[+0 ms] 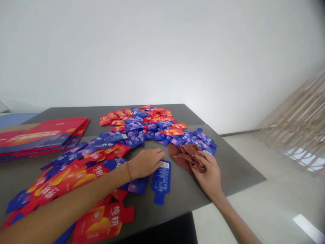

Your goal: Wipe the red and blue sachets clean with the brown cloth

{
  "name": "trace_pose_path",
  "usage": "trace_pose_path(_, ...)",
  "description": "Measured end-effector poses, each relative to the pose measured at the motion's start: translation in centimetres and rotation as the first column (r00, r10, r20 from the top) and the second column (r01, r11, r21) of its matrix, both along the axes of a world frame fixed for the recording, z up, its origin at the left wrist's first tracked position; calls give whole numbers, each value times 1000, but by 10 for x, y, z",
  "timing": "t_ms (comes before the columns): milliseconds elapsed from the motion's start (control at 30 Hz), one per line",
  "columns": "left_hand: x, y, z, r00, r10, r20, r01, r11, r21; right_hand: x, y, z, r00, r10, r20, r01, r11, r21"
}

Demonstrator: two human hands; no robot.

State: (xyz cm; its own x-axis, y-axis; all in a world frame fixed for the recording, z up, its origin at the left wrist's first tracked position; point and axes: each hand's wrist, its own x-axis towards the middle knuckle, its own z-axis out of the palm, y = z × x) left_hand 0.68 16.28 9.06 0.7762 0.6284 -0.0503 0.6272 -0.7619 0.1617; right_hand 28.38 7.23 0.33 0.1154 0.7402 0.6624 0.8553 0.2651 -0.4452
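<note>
Brown cloth (187, 157) lies bunched in the right hand (210, 174), whose grip is closed around its folds, thumb on the near side and fingers curled over the top. That forearm comes in from 5 o'clock and the fingers aim toward 11. From 8 o'clock comes the other arm, crossing low over strewn pouches; the left hand (147, 162) is held back upward, its fingers bent and pointing toward 2 or 3 o'clock. Its fingertips reach the far, barcoded end of a blue pouch (161, 183); whether this grip pinches the edge or merely rests there, I cannot tell.

The blue pouch lies flat on the grey tabletop (233, 173), printed text uppermost, just left of the cloth. Its long axis runs roughly 12 to 6, leaning slightly toward 1 and 7, with the narrow neck at the near end. At its 8 o'clock, a red pouch (95, 222) points its neck toward 3.

A mixed red and blue heap (137, 126) spreads toward 12, and more loose pouches (61, 179) overlap toward 9. What the pouches contain does not show. Toward 10, flat red-and-blue printed packaging (48, 137) lies stacked, its inside hidden.
</note>
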Motion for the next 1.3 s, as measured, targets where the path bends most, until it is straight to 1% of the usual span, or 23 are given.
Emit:
trace_pose_path(67,3,-16,9,997,54,-50,-47,990,135,1,0,0,1000,4,10,-4,1000,2)
trace_pose_path(100,6,-29,12,992,88,-89,-67,974,217,2,-1,0,1000,5,15,-5,1000,5)
trace_pose_path(133,9,-45,12,987,106,-118,-72,962,263,2,-1,0,1000,6,19,-6,1000,11)
trace_pose_path(167,12,-64,10,986,95,-135,-56,961,270,3,-1,-1,1000,6,22,-6,1000,17)
trace_pose_path(200,15,-83,6,987,69,-146,-28,963,267,4,-1,-1,1000,6,23,-7,1000,23)
trace_pose_path(267,20,-120,-9,987,22,-161,26,956,292,5,-1,-2,1000,8,27,-9,1000,30)
trace_pose_path(300,21,-135,-18,987,-43,-156,91,947,308,5,-1,-2,1000,8,30,-9,1000,30)
trace_pose_path(333,21,-146,-27,983,-110,-150,154,934,322,5,-1,-2,999,7,33,-8,1000,29)
trace_pose_path(400,19,-159,-42,969,-207,-138,244,899,363,5,-1,-2,999,4,35,-5,1000,22)
trace_pose_path(433,17,-160,-47,965,-223,-134,258,889,378,5,-1,-2,999,3,36,-4,1000,18)
trace_pose_path(500,13,-159,-52,971,-198,-137,236,894,380,5,-2,-1,999,1,37,-2,1000,9)
trace_pose_path(600,7,-156,-52,979,-107,-175,157,940,302,6,-2,-1,999,-2,44,2,1000,6)
trace_pose_path(667,5,-156,-50,978,-70,-199,117,965,236,7,-2,-1,999,-1,48,1,1000,9)
trace_pose_path(767,4,-156,-48,976,-85,-201,121,977,174,7,-3,0,999,3,45,-4,1000,12)
trace_pose_path(867,6,-155,-51,971,-110,-210,142,979,143,7,-2,1,999,16,34,-16,1000,16)
trace_pose_path(967,7,-156,-60,968,-118,-224,159,972,175,6,-2,5,999,26,-28,-25,1000,16)
trace_pose_path(1067,8,-158,-68,969,-145,-202,196,945,260,1,-5,16,981,-18,-194,14,1000,-22)
trace_pose_path(1133,9,-159,-69,968,-163,-193,216,931,294,-5,-9,25,961,-55,-271,42,998,-54)
trace_pose_path(1200,10,-158,-66,965,-186,-186,237,922,306,-15,-16,35,967,-32,-253,19,998,-52)
trace_pose_path(1233,11,-157,-63,962,-204,-181,252,917,309,-21,-20,40,977,16,-211,-25,999,-43)
trace_pose_path(1300,12,-156,-57,954,-247,-170,291,903,317,-35,-27,50,981,154,-114,-160,986,-46)
